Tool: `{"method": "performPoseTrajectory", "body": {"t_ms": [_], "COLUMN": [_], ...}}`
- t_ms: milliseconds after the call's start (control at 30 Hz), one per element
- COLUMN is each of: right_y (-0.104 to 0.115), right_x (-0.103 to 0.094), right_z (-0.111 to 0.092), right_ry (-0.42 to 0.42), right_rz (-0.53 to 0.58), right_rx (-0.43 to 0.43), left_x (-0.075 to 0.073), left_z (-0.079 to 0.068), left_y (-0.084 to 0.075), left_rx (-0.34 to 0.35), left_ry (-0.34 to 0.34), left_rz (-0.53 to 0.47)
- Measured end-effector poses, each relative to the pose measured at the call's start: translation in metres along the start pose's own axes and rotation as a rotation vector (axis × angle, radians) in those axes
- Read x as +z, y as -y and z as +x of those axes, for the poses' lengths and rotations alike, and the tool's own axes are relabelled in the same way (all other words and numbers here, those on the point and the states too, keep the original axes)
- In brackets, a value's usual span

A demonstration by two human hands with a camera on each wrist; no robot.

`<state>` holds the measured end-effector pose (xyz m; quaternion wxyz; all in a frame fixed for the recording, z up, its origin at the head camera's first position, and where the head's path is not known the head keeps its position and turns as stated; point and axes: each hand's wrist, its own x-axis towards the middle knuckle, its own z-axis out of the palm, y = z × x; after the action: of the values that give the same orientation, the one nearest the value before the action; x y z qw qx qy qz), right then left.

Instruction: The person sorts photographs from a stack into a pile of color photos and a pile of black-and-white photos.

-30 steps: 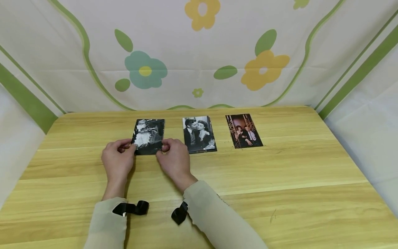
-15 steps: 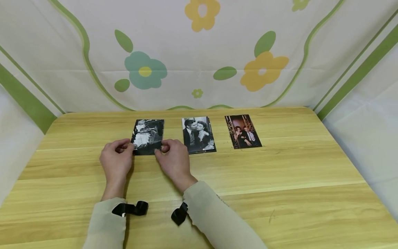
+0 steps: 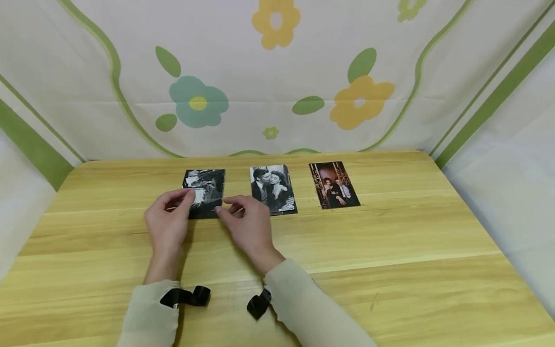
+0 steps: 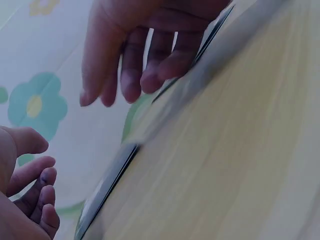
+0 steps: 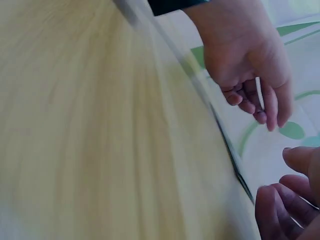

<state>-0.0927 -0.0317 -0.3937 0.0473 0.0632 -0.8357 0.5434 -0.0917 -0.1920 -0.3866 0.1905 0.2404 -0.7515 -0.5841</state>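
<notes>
Three photos lie in a row on the wooden table. My left hand (image 3: 169, 217) hovers over the left edge of the left black-and-white photo (image 3: 205, 205), covering part of it, with thumb and fingers loosely bent and nothing between them. At that photo's lower right corner is my right hand (image 3: 249, 224), its thumb and index finger apart and holding nothing. In the left wrist view the left hand (image 4: 25, 185) is raised above the photo's edge (image 4: 107, 190). The middle photo (image 3: 273, 190), a black-and-white couple, sits on another dark-edged print, just beyond the right hand's knuckles.
A colour photo (image 3: 334, 185) of two people lies tilted at the right of the row. Behind the wooden table (image 3: 390, 270) hangs a white cloth (image 3: 243, 62) with printed flowers. Black straps (image 3: 186, 296) dangle from both sleeves.
My left hand has come off the left photo's edge and moved slightly right over it. The right fingers have loosened from its corner. The photos stay put while the head view shifts a little.
</notes>
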Motion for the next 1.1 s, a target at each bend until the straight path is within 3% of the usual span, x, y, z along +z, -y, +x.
{"method": "performPoseTrajectory", "body": {"t_ms": [200,333,467,700,900,1100], "right_y": [-0.01,-0.026,-0.047,-0.069,-0.07,-0.071], "right_x": [-0.038,-0.068,-0.096,-0.119,-0.12,-0.119], "right_z": [0.0,0.002,0.003,0.004,0.003,0.003], "right_ry": [-0.071,-0.124,-0.186,-0.236,-0.221,-0.204], "right_rz": [-0.04,-0.025,0.019,0.087,0.086,0.049], "right_rx": [-0.007,0.073,0.18,0.288,0.282,0.276], "left_x": [0.022,0.041,0.058,0.07,0.072,0.078], "left_z": [-0.018,-0.033,-0.046,-0.056,-0.057,-0.057], "left_y": [-0.008,-0.01,-0.009,-0.004,-0.001,0.001], "left_rx": [0.02,-0.008,-0.006,0.004,0.021,0.097], "left_ry": [0.16,0.286,0.36,0.406,0.413,0.373], "left_rz": [-0.044,-0.1,-0.077,-0.055,-0.02,0.08]}}
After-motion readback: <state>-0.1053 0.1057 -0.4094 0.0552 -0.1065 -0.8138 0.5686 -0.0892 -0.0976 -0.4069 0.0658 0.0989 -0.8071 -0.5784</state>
